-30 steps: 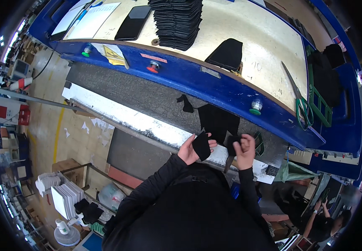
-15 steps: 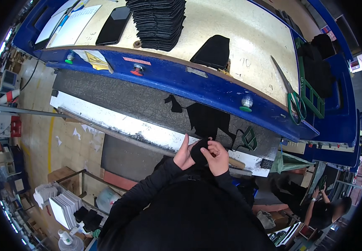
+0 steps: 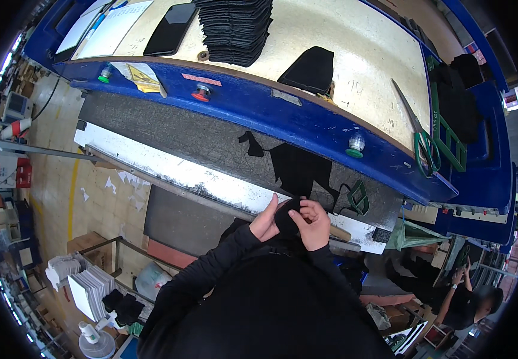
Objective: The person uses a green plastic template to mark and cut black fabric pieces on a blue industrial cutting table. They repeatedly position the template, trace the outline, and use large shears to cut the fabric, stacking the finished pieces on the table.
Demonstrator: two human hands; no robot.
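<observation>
A small black fabric piece (image 3: 286,216) sits pinched between both hands, close to the person's chest and just below the grey machine bed (image 3: 211,149). The left hand (image 3: 265,220) grasps its left edge; the right hand (image 3: 313,224) curls over its right side. Its long axis cannot be told.

The person wears a black long-sleeved top of plain, matte cloth that fills the lower middle of the view. Both sleeves are dark and unmarked, creased along the forearms, and end at the wrists. The left hand (image 3: 265,220) and the right hand (image 3: 313,224) are bare, with no gloves, rings or watch visible.
</observation>
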